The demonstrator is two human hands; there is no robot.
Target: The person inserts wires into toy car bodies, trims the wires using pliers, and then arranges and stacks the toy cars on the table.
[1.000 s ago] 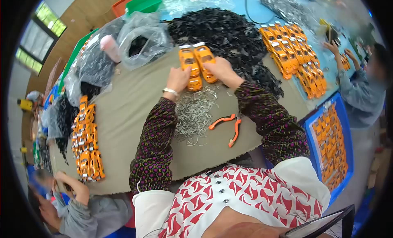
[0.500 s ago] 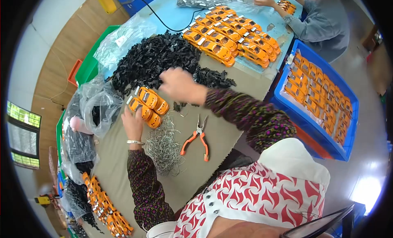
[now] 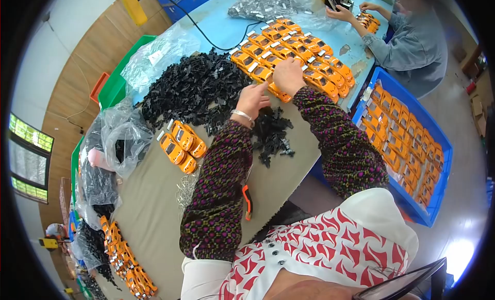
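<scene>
My right hand (image 3: 289, 76) is over the near side of a stack of orange toy car bodies (image 3: 322, 82), its fingers curled down on one of them. Beside it, my left hand (image 3: 251, 101) reaches to the front edge of the stack, index finger stretched out against a car body and the other fingers partly bent. Several more orange car bodies (image 3: 181, 140) sit together on the cloth, left of my left sleeve. My left forearm partly hides orange-handled pliers (image 3: 248, 203) and a tangle of thin metal wire pieces (image 3: 186, 189).
A heap of small black plastic parts (image 3: 198, 88) spreads behind my left arm. At the right stands a blue crate (image 3: 443, 184) filled with orange car bodies. Clear plastic bags (image 3: 121, 132) lie at the left. Another person (image 3: 417, 42) works at the far right.
My left hand has left the small group of cars and moved right and up to the big stack. My right hand has also moved there from over the black parts.
</scene>
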